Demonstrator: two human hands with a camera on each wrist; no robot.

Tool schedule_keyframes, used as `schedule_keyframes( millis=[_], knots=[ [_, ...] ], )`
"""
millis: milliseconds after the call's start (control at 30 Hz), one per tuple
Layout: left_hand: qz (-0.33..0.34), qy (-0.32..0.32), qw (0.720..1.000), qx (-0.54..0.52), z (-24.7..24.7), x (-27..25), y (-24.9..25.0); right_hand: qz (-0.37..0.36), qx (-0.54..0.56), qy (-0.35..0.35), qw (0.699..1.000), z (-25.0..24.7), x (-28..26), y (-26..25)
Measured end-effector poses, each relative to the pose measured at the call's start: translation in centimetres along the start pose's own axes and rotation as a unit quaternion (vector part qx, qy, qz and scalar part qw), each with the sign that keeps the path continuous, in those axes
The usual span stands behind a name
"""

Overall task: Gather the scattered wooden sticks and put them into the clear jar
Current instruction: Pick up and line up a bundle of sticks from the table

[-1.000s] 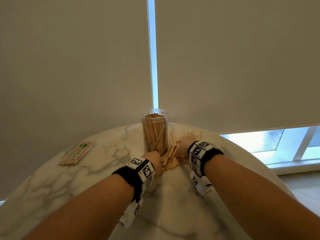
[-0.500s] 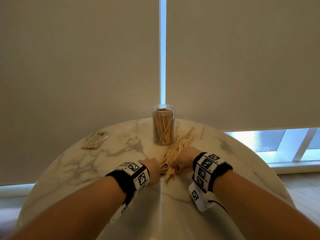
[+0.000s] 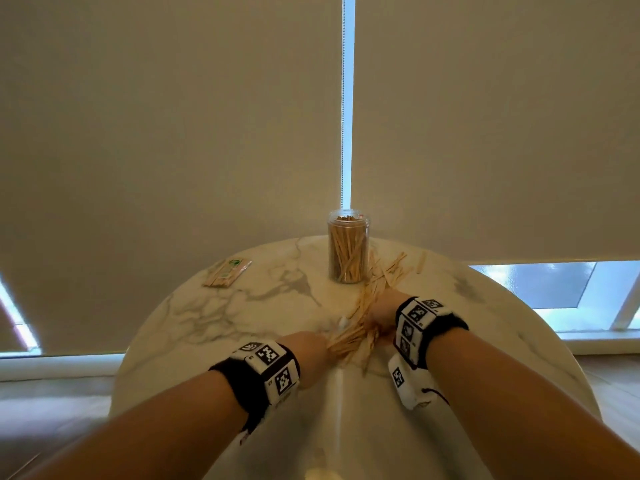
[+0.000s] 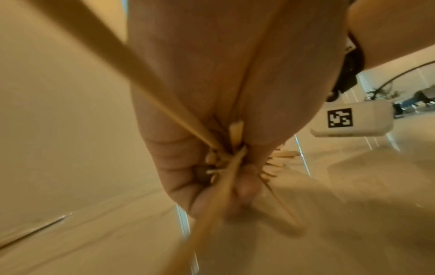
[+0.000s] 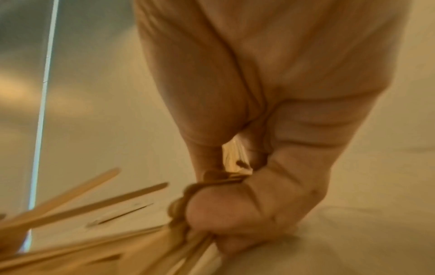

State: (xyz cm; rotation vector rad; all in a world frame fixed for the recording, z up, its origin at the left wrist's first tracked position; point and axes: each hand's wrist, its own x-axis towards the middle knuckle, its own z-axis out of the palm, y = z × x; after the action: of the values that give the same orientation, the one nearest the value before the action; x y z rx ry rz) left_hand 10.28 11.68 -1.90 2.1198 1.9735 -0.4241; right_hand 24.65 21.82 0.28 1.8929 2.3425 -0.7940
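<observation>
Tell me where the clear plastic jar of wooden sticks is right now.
In the head view, the clear plastic jar stands upright at the far middle of the round marble table, beyond both hands, with loose wooden sticks fanned beside its right base.

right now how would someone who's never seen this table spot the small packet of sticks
Start at the round marble table and find the clear jar standing upright at its far edge. Look left of the jar: the packet lies flat and alone there, wrapped sticks with a green mark, well apart from the loose sticks by the hands.

Looks like a home or office room: round marble worktop (image 3: 214, 317), wood floor (image 3: 52, 396), beige roller blinds (image 3: 173, 133) drawn over big windows (image 3: 571, 289).
</observation>
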Motion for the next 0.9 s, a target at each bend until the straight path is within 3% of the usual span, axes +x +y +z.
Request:
schedule_keyframes(
  millis=[67, 133, 233, 333, 533, 700, 800, 900],
  knots=[
    [-0.017, -0.031, 0.999, -0.019, -0.4, -0.5, -0.9, -0.003, 0.098, -0.010, 0.995, -0.1, 0.2, 1.5],
    [-0.029, -0.052, 0.997, -0.046, -0.9, -1.0, -1.9, 0.038, 0.163, -0.012, 0.986, 0.1, 0.6, 2.9],
    [-0.063, -0.033, 0.987, -0.143, -0.7, -1.1, -4.1, 0.067, 0.247, -0.020, 0.966, 1.1, 1.9, 5.1],
    [-0.077, -0.010, 0.926, -0.369, -0.2, -0.8, -4.9, 0.058, 0.330, -0.026, 0.942, 1.3, -2.3, 3.5],
    [-0.125, 0.057, 0.793, -0.593, -0.4, -0.5, -3.5, 0.005, 0.395, -0.041, 0.918, 2.3, -4.9, 1.9],
    [-0.114, 0.138, 0.703, -0.688, -0.6, 0.8, -1.8, -0.052, 0.367, 0.001, 0.929, 2.7, -5.2, 0.7],
    [-0.081, 0.185, 0.634, -0.747, -1.2, 1.4, -0.8, -0.101, 0.316, 0.036, 0.943, 2.2, -5.5, -0.1],
    [-0.058, 0.212, 0.624, -0.750, -1.4, 2.0, -0.4, -0.155, 0.257, 0.067, 0.952, 1.8, -6.1, -0.9]
  ],
)
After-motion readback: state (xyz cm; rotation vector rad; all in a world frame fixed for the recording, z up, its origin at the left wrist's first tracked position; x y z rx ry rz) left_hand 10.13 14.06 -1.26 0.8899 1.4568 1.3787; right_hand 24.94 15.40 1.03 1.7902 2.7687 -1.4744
